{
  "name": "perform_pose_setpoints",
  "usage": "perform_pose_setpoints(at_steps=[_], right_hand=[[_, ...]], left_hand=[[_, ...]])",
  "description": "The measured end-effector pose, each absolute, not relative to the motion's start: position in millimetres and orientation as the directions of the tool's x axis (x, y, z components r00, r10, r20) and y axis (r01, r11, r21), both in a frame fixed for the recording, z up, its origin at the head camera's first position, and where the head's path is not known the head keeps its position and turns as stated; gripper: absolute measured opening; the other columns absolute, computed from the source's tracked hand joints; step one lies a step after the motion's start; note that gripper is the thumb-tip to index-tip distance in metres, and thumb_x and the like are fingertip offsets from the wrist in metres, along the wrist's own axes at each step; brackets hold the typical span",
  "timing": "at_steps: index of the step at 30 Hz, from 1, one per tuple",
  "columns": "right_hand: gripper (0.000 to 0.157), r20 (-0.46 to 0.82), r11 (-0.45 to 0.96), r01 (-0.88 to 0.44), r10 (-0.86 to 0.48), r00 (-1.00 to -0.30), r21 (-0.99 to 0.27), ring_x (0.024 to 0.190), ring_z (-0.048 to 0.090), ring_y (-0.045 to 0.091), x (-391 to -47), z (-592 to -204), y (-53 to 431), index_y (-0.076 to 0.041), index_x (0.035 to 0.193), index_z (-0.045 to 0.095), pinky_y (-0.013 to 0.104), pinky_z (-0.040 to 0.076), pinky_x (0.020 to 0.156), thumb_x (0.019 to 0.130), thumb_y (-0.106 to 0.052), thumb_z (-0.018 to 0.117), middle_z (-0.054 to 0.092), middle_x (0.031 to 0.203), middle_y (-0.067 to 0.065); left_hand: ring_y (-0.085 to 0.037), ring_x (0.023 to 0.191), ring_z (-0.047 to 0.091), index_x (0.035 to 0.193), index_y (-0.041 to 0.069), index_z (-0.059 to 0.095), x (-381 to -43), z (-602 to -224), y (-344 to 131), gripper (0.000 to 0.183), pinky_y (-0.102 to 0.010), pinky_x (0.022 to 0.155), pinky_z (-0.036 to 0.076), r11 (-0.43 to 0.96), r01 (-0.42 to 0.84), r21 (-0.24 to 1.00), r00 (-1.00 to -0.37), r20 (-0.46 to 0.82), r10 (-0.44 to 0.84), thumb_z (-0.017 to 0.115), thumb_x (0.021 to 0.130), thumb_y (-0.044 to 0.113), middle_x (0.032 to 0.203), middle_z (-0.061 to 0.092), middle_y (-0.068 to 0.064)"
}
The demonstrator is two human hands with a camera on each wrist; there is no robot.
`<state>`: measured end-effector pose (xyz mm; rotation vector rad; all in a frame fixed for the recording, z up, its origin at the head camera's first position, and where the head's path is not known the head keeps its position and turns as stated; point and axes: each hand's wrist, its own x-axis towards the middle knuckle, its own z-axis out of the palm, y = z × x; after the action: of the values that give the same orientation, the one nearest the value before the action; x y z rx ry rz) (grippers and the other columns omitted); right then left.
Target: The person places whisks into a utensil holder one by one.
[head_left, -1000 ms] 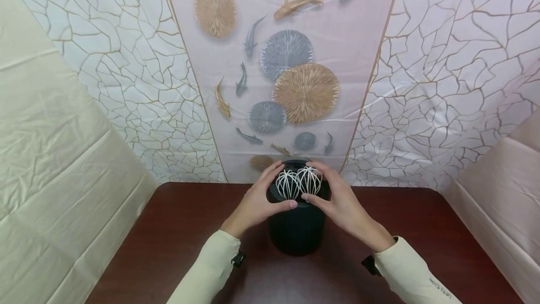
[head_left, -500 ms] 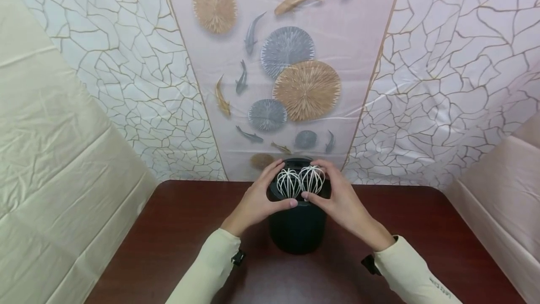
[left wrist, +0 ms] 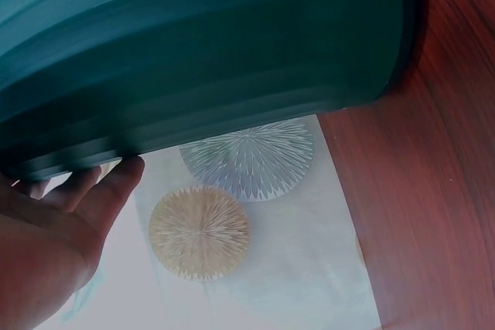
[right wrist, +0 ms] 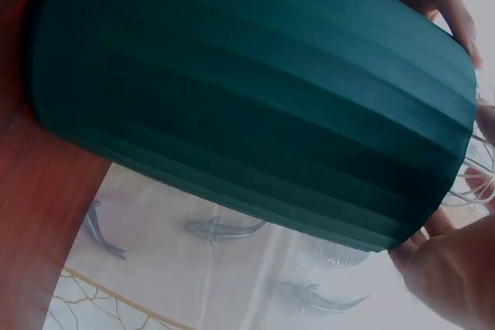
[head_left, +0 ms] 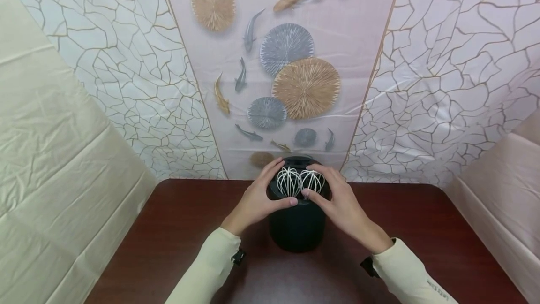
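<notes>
A dark green ribbed bin [head_left: 297,229] stands upright on the table near its back edge; its ribbed side fills much of both wrist views. Two white wire whisks [head_left: 288,182] show side by side at its mouth, heads up, their lower parts hidden inside. My left hand [head_left: 257,198] holds the bin's rim on the left, thumb at the front and fingers at the back. From the right, my right hand [head_left: 342,201] curls round the right whisk [head_left: 313,182], thumb at its front and index finger over its top. Wires [right wrist: 479,171] stick out past the rim in the right wrist view.
The dark red-brown wooden table [head_left: 190,247] meets a patterned cloth backdrop [head_left: 261,74] right behind the bin. Plain beige cloth [head_left: 55,163] hangs along the left side, and paler cloth [head_left: 502,205] along the right.
The right whisk has shifted slightly right and now sits lower, with the right index finger farther over it. The left hand and the bin keep their places; the view has tilted slightly.
</notes>
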<state>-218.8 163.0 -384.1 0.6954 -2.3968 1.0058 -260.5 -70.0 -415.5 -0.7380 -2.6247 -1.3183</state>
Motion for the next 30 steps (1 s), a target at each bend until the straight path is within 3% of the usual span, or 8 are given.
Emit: perform_pose_setpoints(at_steps=[8,13,22,30], right_hand=[[0.056,0.582,0.626,-0.573,-0.223,-0.782,-0.530,0.120,0.048,0.023,-216.3,-390.2,157.6,-0.021,0.138,0.052,0.051,0.042,0.097,0.089,-0.028,0.077,0.054,0.130,0.004],[0.064,0.591,0.617,-0.579,-0.218,-0.777,-0.534,0.130,0.039,0.028,-215.2,-394.9,156.1,-0.023,0.142,0.051,0.056,0.038,0.102,0.085,-0.027,0.080,0.045,0.139,0.010],[0.093,0.423,0.587,-0.395,-0.096,-0.901,-0.707,0.143,0.027,0.033,-214.9,-407.4,172.8,-0.037,0.155,0.024,0.066,0.028,0.107,0.082,-0.044,0.081,0.027,0.157,0.007],[0.079,0.420,0.476,-0.451,-0.177,-0.890,-0.755,0.142,0.031,0.029,-217.8,-421.8,174.5,-0.018,0.155,0.032,0.054,0.037,0.108,0.090,-0.028,0.076,0.020,0.161,0.007]], left_hand=[[-0.021,0.142,0.035,0.155,0.042,0.028,-261.6,-418.0,-66.5,0.096,-0.064,0.104,0.037,0.500,0.494,0.711,-0.863,0.329,0.384,0.071,0.075,0.071,0.161,0.020,0.022],[-0.021,0.142,0.035,0.155,0.044,0.027,-259.7,-418.3,-68.2,0.095,-0.064,0.103,0.037,0.489,0.471,0.734,-0.873,0.310,0.376,0.071,0.075,0.072,0.160,0.017,0.027],[-0.018,0.143,0.032,0.153,0.044,0.029,-259.8,-422.9,-69.2,0.091,-0.065,0.104,0.035,0.458,0.470,0.755,-0.872,0.317,0.373,0.071,0.077,0.069,0.160,0.016,0.026],[-0.015,0.146,0.028,0.155,0.043,0.024,-255.8,-433.6,-67.7,0.093,-0.060,0.110,0.032,0.387,0.473,0.791,-0.877,0.382,0.290,0.075,0.079,0.060,0.161,0.022,0.018]])
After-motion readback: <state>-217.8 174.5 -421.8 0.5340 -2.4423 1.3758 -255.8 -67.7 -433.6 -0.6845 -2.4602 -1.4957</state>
